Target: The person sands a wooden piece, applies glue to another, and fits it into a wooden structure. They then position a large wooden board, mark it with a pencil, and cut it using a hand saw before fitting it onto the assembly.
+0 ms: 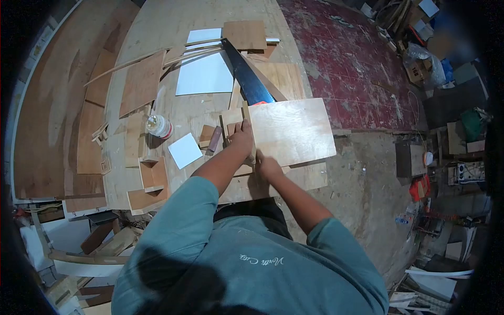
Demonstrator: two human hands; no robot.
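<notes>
A pale plywood panel [294, 131] lies at the table's front right, with a narrow wooden strip [246, 111] along its left edge. My left hand [241, 139] is closed on the strip, its fingers over the middle of it. At the near end of the strip and the panel's lower left corner is my right hand [269, 168], fingers closed; what they pinch is hidden. Just left of my left hand are a brownish block [214, 138] and a small wooden piece [207, 135]. Behind the panel lies a handsaw [247, 76], its handle mostly covered.
On the worktable [210, 113] are a white sheet [205, 76], a small white square [185, 150], a glue-like jar [159, 126], a wooden corner assembly [152, 176] and thin sticks [191, 54]. Red flooring [341, 73] lies right; clutter lines the far right.
</notes>
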